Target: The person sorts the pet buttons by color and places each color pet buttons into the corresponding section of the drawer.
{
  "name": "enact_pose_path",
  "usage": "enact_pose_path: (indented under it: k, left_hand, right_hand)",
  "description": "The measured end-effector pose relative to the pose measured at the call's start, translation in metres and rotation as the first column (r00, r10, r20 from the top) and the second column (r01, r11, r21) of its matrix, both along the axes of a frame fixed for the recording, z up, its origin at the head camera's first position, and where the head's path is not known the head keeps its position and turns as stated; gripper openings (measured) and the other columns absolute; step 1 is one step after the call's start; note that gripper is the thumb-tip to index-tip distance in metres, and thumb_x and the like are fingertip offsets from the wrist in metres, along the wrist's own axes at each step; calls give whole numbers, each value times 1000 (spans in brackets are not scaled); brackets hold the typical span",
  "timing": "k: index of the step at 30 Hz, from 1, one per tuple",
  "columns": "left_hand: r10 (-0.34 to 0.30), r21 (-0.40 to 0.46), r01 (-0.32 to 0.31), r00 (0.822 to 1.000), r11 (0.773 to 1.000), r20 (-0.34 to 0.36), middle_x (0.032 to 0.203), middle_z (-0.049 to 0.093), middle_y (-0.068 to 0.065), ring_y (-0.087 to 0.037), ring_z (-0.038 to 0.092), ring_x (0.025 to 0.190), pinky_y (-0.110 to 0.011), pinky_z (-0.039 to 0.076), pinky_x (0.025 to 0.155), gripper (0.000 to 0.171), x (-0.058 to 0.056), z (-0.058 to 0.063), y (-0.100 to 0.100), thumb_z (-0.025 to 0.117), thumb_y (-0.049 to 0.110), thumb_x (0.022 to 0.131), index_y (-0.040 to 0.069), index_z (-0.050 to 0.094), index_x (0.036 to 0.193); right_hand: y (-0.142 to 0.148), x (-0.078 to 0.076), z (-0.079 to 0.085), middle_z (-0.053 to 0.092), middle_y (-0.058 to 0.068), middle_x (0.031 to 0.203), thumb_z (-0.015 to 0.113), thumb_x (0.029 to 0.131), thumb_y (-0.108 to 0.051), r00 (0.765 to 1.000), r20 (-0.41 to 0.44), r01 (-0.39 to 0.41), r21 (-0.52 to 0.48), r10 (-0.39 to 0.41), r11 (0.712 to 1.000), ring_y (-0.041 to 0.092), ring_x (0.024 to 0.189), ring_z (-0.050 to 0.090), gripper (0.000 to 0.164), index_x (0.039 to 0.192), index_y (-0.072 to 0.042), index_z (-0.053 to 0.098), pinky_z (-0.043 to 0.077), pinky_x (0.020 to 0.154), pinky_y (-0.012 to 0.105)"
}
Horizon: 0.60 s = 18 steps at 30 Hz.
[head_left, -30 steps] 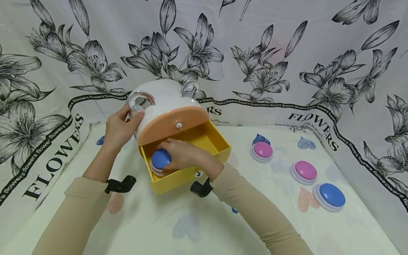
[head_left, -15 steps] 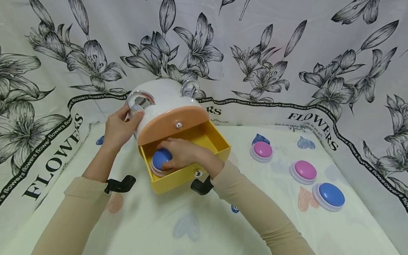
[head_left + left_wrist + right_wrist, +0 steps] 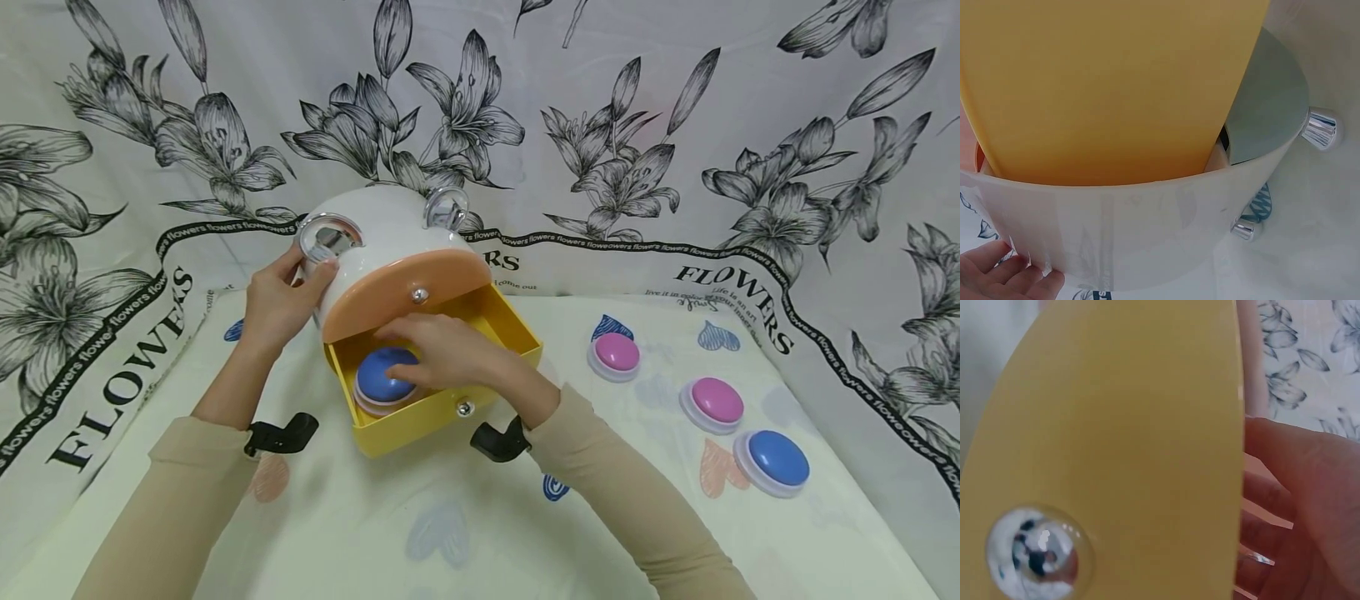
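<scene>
A white domed drawer box (image 3: 390,221) with an orange front lip has its yellow drawer (image 3: 427,432) pulled out. Inside the drawer's left corner sits a blue push button (image 3: 377,375) on a pale round base. My right hand (image 3: 453,350) is over the drawer, its fingers spread and loose, the thumb tip over the button's right edge. My left hand (image 3: 279,304) holds the box's left side, thumb on the front just below a chrome ring (image 3: 330,238). In the left wrist view, the left fingertips (image 3: 1029,278) rest against the white shell.
To the right lie two pink push buttons, one farther back (image 3: 617,352) and one nearer (image 3: 717,401), and another blue button (image 3: 778,457). A heart-print cloth (image 3: 480,533) covers the table. A floral curtain (image 3: 600,208) hangs behind the box.
My right hand has loosened from the blue button and shifted right and slightly up, so more of the button shows. The left hand and the box have not visibly moved.
</scene>
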<state>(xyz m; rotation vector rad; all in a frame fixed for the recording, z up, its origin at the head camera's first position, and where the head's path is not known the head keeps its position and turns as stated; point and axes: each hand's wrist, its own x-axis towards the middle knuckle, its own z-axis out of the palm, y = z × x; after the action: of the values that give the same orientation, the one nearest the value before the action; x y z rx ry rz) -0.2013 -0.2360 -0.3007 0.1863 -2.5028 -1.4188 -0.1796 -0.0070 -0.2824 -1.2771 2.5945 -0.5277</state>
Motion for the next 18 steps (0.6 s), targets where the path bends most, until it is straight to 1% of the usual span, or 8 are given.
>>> enact_pose_path:
  k: [5, 7, 9, 12, 15, 18]
  left_hand:
    - [-16, 3, 16, 999, 1000, -31, 149, 28, -3, -22, 22, 138, -43, 36, 104, 72, 1, -1, -1, 53, 52, 86, 19, 29, 145]
    - [-24, 2, 24, 999, 1000, -47, 149, 29, -3, -21, 23, 138, -42, 36, 104, 70, 1, -1, -1, 54, 50, 87, 18, 30, 144]
    - [-26, 4, 26, 999, 1000, -47, 149, 28, -3, -22, 22, 138, -43, 36, 104, 70, 1, -2, -1, 53, 50, 87, 18, 30, 145]
    - [-25, 6, 25, 999, 1000, -43, 149, 28, -2, -21, 22, 138, -43, 36, 105, 70, 1, -2, -1, 53, 50, 87, 18, 29, 145]
    - [-22, 2, 22, 999, 1000, -40, 149, 28, -2, -21, 22, 138, -43, 36, 105, 70, 0, -1, -1, 53, 51, 87, 19, 29, 145]
    - [-21, 2, 22, 999, 1000, -36, 150, 27, -2, -21, 22, 139, -43, 35, 105, 70, 0, -2, -1, 53, 51, 87, 19, 29, 145]
  right_hand:
    - [13, 4, 6, 55, -2, 127, 62, 88, -31, 999, -26, 42, -103, -45, 994, 11, 116, 51, 46, 130, -14, 51, 41, 99, 20]
    - [18, 6, 7, 57, -3, 126, 62, 88, -30, 998, -35, 53, -154, -59, 987, 10, 116, 51, 45, 128, -14, 52, 41, 99, 20]
    - [24, 7, 7, 58, -3, 124, 63, 87, -30, 996, -43, 71, -205, -82, 976, 10, 115, 53, 43, 127, -14, 53, 42, 98, 21]
    - [33, 7, 5, 60, -3, 120, 65, 86, -27, 991, -71, 90, -299, -116, 950, 10, 112, 55, 41, 124, -13, 56, 44, 97, 20]
    - [42, 8, 2, 62, -2, 116, 66, 85, -24, 981, -121, 94, -393, -153, 915, 11, 108, 56, 37, 120, -12, 58, 45, 95, 21]
    - [51, 9, -2, 63, 0, 113, 67, 85, -20, 970, -161, 85, -476, -182, 875, 13, 105, 57, 34, 117, -10, 60, 48, 92, 25]
